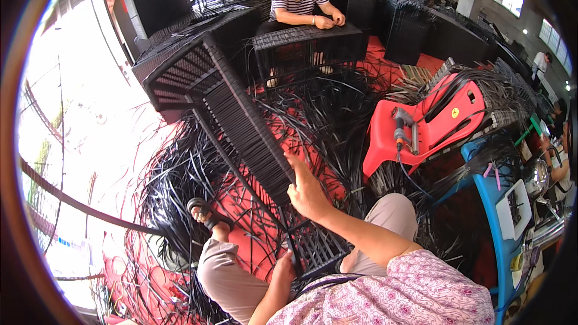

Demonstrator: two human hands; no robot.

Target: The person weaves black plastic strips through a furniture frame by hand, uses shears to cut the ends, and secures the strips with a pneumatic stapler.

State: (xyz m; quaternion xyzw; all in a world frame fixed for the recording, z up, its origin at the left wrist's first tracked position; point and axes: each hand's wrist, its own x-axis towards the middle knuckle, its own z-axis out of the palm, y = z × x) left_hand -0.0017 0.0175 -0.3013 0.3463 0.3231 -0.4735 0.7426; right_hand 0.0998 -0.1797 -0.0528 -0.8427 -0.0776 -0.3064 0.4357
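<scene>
A dark brown wicker chair frame (241, 132) stands tilted in front of me, with slatted strands across its panels and bare rails along one side. My right hand (308, 194) is closed round the panel's right edge, the thumb and index finger lying along it. Lower down, by my lap, my left hand (283, 269) grips the frame's near end beside a lattice of dark strips (318, 254); its fingers are partly hidden. Loose dark weaving strands (180, 168) lie heaped about my sandalled foot.
A red plastic chair (385, 126) to the right carries a pneumatic staple gun (402, 129) with a hose. Beyond it is a blue table (490, 222) with a white tray (516, 210). Across from me, a co-worker (301, 0) handles a woven stool (307, 39). Red sheeting (244, 201) covers the floor.
</scene>
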